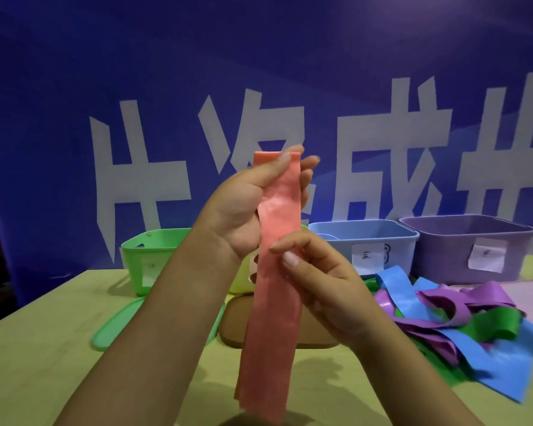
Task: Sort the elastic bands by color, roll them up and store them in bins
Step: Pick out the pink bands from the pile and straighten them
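Observation:
A long pink elastic band [268, 302] hangs straight down in front of me, raised above the table. My left hand [243, 207] pinches its top end between thumb and fingers. Lower down, my right hand [314, 278] pinches the band's right edge with thumb and forefinger. A tangled pile of purple, blue and green bands [462, 321] lies on the table at the right. Along the back stand a green bin [142, 259], a blue bin [366, 238] and a purple bin [468, 241], each with a paper label. A yellow-green bin [240, 278] is mostly hidden behind my hands.
A green lid [117, 321] and a tan lid [234, 321] lie flat on the light wooden table [59, 348] in front of the bins. A blue banner with large white characters [136, 167] fills the background.

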Action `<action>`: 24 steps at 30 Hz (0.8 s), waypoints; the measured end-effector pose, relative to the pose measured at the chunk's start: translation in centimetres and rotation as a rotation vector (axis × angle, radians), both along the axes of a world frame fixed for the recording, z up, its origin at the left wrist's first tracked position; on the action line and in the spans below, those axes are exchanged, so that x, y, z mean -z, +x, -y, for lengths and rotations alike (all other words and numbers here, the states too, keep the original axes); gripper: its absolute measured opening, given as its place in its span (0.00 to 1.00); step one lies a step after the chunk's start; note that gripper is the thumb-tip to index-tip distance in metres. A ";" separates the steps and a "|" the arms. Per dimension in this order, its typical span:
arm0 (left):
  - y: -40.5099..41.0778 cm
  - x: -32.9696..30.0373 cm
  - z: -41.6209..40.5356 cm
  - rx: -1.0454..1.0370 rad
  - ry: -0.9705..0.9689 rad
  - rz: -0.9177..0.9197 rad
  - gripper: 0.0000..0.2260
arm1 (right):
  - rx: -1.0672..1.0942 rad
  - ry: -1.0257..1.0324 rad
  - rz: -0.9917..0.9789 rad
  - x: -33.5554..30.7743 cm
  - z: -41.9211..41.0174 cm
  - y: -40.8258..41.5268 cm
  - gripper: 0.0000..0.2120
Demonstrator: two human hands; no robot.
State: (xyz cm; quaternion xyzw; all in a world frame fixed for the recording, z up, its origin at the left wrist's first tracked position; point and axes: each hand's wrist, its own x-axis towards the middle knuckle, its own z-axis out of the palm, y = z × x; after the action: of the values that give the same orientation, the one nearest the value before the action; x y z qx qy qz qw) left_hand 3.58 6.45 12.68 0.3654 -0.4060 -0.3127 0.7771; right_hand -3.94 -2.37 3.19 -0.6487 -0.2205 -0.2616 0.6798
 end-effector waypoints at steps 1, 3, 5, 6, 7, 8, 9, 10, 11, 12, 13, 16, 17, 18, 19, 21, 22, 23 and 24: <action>-0.3 -0.2 0.2 -0.009 0.009 0.033 0.10 | -0.023 0.016 0.000 0.0 0.0 -0.2 0.10; -0.8 -0.7 0.5 -0.025 0.028 0.092 0.10 | -0.084 0.059 -0.006 -0.1 0.1 -0.6 0.12; -1.2 -1.2 0.7 -0.028 0.043 0.130 0.10 | -0.141 0.119 -0.019 -0.4 0.1 -1.2 0.07; -1.4 -1.4 0.7 -0.028 0.044 0.132 0.10 | -0.159 0.141 -0.029 -0.5 0.1 -1.5 0.05; -1.5 -1.7 0.8 -0.034 0.043 0.124 0.10 | -0.172 0.144 -0.037 -0.6 0.0 -1.9 0.04; -1.5 -1.9 0.9 -0.046 0.039 0.107 0.09 | -0.185 0.137 -0.052 -0.5 0.1 -2.1 0.04; -1.4 -2.1 0.9 -0.066 0.033 0.086 0.09 | -0.201 0.124 -0.073 -0.4 0.1 -2.2 0.04; -1.3 -2.3 1.0 -0.093 0.025 0.064 0.09 | -0.217 0.114 -0.100 -0.2 0.1 -2.3 0.05; -1.1 -2.6 1.1 -0.123 0.019 0.045 0.09 | -0.223 0.107 -0.128 0.1 0.1 -2.3 0.06; -0.9 -2.7 1.1 -0.158 0.018 0.030 0.10 | -0.216 0.105 -0.153 0.3 0.1 -2.4 0.08; -0.7 -2.9 1.2 -0.193 0.021 0.020 0.10 | -0.201 0.107 -0.167 0.5 0.0 -2.4 0.08; -0.2 -3.0 1.3 -0.252 0.056 0.019 0.09 | -0.131 0.091 -0.161 0.9 -0.3 -2.7 0.07; 0.0 -3.0 1.4 -0.258 0.071 0.021 0.09 | -0.108 0.083 -0.158 0.9 -0.5 -2.8 0.06; 0.1 -3.0 1.4 -0.257 0.086 0.019 0.09 | -0.090 0.080 -0.157 1.0 -0.7 -2.9 0.07; 0.3 -2.9 1.5 -0.250 0.098 0.012 0.09 | -0.076 0.083 -0.154 1.2 -0.9 -2.9 0.08; 0.7 -2.7 1.6 -0.221 0.119 -0.022 0.10 | -0.040 0.087 -0.141 1.6 -1.3 -3.0 0.10; 1.0 -2.5 1.5 -0.203 0.126 -0.041 0.09 | -0.018 0.086 -0.138 1.8 -1.5 -2.9 0.10; 1.4 -2.3 1.5 -0.187 0.132 -0.056 0.09 | 0.002 0.080 -0.138 2.0 -1.6 -3.0 0.09; 1.7 -2.0 1.4 -0.180 0.133 -0.067 0.08 | 0.022 0.067 -0.146 2.2 -1.8 -3.0 0.08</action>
State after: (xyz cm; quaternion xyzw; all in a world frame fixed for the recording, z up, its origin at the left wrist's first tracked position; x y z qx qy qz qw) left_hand 5.29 5.05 14.72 0.4405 -0.3234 -0.2799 0.7893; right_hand -6.98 -0.62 0.99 -0.6452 -0.1543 -0.2282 0.7126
